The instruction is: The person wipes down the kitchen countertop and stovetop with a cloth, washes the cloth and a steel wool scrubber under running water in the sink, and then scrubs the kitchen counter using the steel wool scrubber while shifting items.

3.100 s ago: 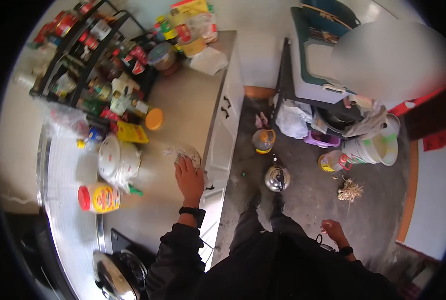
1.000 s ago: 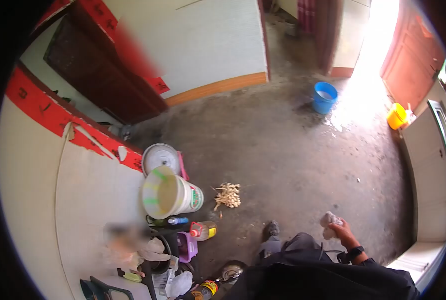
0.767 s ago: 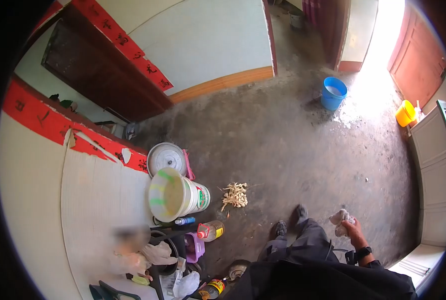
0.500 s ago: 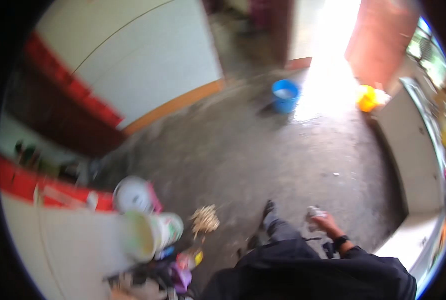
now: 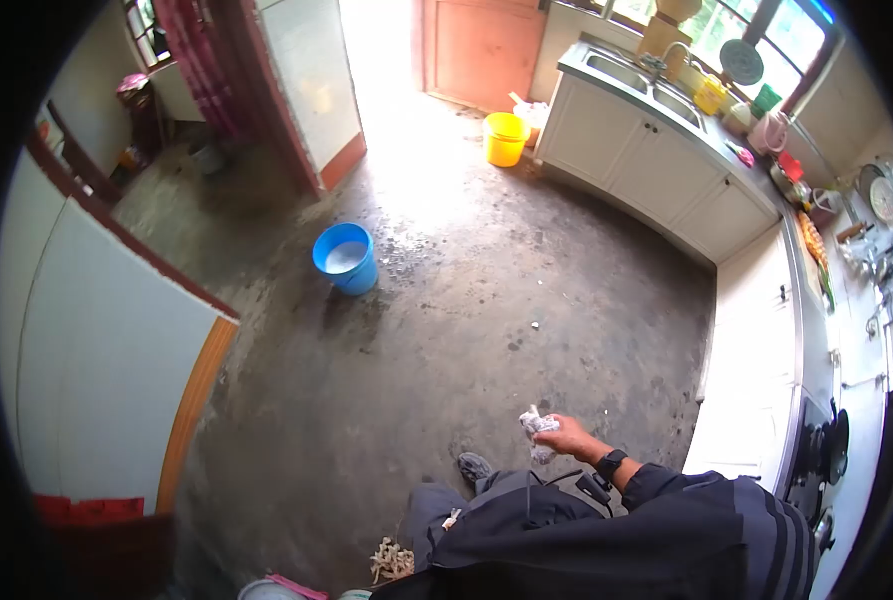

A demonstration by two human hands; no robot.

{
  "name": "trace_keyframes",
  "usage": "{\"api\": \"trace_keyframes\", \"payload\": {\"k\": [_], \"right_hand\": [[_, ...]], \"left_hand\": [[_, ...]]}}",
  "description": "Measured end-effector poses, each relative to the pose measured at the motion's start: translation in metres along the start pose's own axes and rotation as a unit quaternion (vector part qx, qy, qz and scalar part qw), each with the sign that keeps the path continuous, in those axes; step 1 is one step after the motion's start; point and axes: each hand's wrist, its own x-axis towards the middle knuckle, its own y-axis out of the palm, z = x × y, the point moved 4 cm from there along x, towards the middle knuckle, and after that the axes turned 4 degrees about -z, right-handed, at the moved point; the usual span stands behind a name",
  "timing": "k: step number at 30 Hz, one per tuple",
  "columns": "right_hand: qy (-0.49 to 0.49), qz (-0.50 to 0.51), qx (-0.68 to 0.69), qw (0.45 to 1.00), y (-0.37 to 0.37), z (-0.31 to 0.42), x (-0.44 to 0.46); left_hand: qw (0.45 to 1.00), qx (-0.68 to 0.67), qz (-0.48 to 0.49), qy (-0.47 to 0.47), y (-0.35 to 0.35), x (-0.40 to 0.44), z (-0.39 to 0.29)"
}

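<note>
My right hand (image 5: 563, 436), with a dark watch on the wrist, is held out low over the concrete floor. Its fingers are closed around a crumpled, whitish-grey cloth (image 5: 538, 424), which sticks out above and below the grip. My left hand is outside the view. Beyond the cloth, towards the doorway, a blue bucket (image 5: 359, 280) stands upright with whitish liquid inside.
A yellow bucket (image 5: 506, 147) stands by the sink cabinet (image 5: 616, 150). White cabinets with a cluttered counter run down the right. A pale pile of sticks or scraps (image 5: 392, 560) lies near my legs. A white partition (image 5: 116, 360) stands left.
My view has turned right towards the sink and counter, so the blue bucket appears farther left and nearer. The cloth stays in my right hand.
</note>
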Motion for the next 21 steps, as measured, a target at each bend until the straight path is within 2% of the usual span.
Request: {"api": "trace_keyframes", "payload": {"k": [3, 5, 6, 8, 10, 11, 12, 13, 16, 18, 21], "right_hand": [[0.029, -0.022, 0.026, 0.999, 0.005, 0.0, 0.018], [0.045, -0.035, 0.031, 0.998, 0.017, 0.008, 0.023], [0.049, -0.04, 0.027, 0.998, 0.022, 0.017, 0.031], [0.053, -0.037, 0.003, 0.998, 0.027, 0.049, 0.042], [0.008, -0.039, -0.026, 0.999, 0.036, 0.077, 0.054], [-0.017, -0.039, -0.036, 0.998, 0.039, 0.09, 0.062], [-0.016, -0.048, -0.052, 0.997, 0.042, 0.101, 0.068], [-0.019, -0.051, -0.02, 0.998, 0.047, 0.118, 0.069], [0.001, -0.048, 0.03, 0.998, 0.053, 0.169, 0.077], [0.017, -0.047, 0.044, 0.998, 0.062, 0.185, 0.091], [0.007, 0.008, -0.019, 1.0, 0.065, 0.181, 0.149]], "left_hand": [[0.999, -0.009, 0.036, 0.002, 0.024, 0.027, -0.029], [0.997, -0.028, 0.063, 0.042, 0.026, 0.042, -0.066], [0.991, -0.047, 0.086, 0.087, 0.02, 0.049, -0.099], [0.946, -0.128, 0.179, 0.238, 0.027, 0.044, -0.213], [0.849, -0.193, 0.289, 0.397, 0.073, 0.016, -0.359], [0.745, -0.243, 0.409, 0.467, 0.103, -0.016, -0.424], [0.662, -0.263, 0.451, 0.537, 0.127, -0.06, -0.476], [0.613, -0.279, 0.472, 0.569, 0.139, -0.085, -0.506], [0.569, -0.309, 0.469, 0.601, 0.156, -0.1, -0.545], [0.576, -0.321, 0.445, 0.606, 0.155, -0.085, -0.556], [0.586, -0.346, 0.406, 0.61, 0.154, -0.054, -0.574]]}}
